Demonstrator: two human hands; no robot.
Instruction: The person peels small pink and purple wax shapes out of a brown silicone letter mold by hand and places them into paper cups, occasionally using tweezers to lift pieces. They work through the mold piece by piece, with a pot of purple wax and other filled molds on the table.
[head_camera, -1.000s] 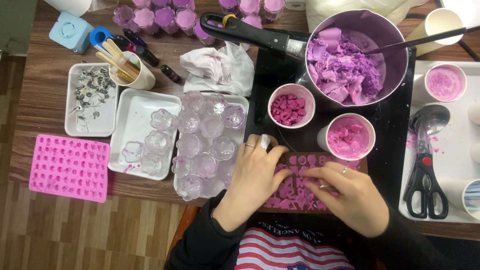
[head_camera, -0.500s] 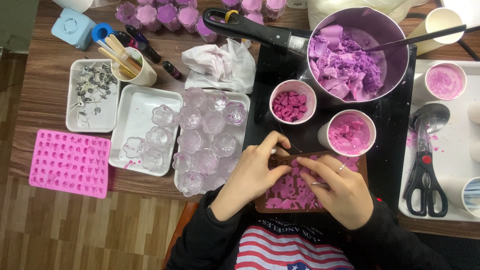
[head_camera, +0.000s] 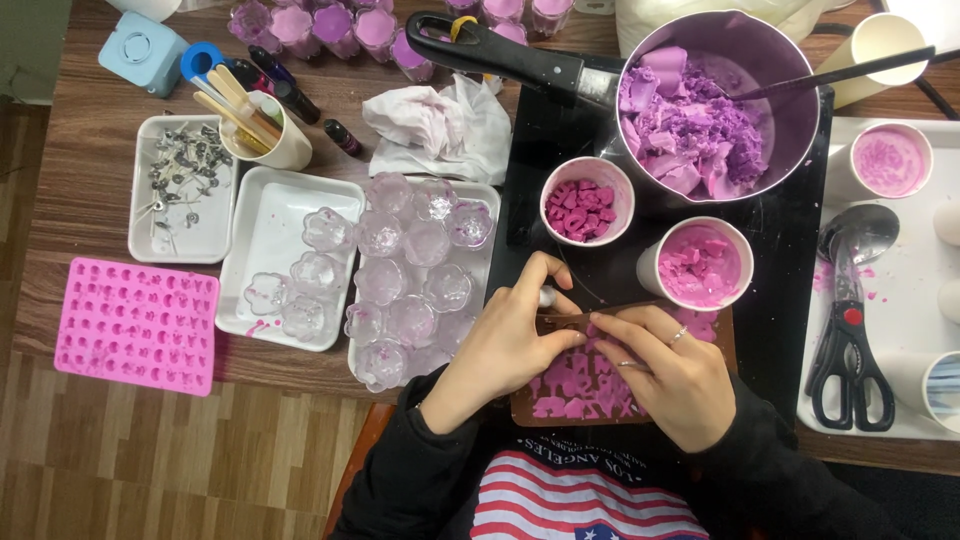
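Head view: our left hand and right hand pinch brown mould at table near edge, fingers closed on its upper rim, bending it, likely to loosen pink pieces; cup of pink bits just beyond.

Both hands cover a good chunk of the brown mold, so the cavities under the fingers can't be seen. Something small and white by the left hand's fingertips, can't tell what.
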